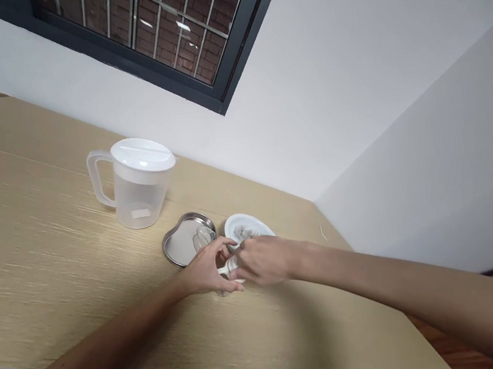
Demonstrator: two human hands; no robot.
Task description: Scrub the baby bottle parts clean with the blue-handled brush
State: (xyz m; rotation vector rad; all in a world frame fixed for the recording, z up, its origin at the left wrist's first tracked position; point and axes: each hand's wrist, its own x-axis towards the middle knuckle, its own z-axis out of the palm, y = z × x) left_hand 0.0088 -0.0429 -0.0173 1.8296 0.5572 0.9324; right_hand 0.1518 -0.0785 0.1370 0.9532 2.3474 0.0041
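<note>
Between the two hands, at the middle of the wooden table (48,243), sits a small white object (228,269), only partly visible; what it is cannot be told. The left hand (206,270) curls around it from the left, thumb low and fingers bent over the top, so the grip looks narrow and closed on the object. The right hand (263,260) meets it from the other side, its fingertips pinched together at the upper edge of the same object, touching the left hand's fingers. How firmly either hand clamps cannot be told, since the fingers cover most of the object.

Just behind the left hand lies a heart-shaped metal dish (180,239), shiny and shallow, with something clear and glassy resting at its right side. Just beside it, behind the right hand, is a round white plate (253,226) with a small grey crumpled thing on it. Farther back and to the left stands a translucent plastic jug (136,190) with a white lid (142,153) on and its handle pointing left, well apart from the hands. Beyond the table rises a white wall with a dark-framed window (172,20), bars and brick showing through it.
</note>
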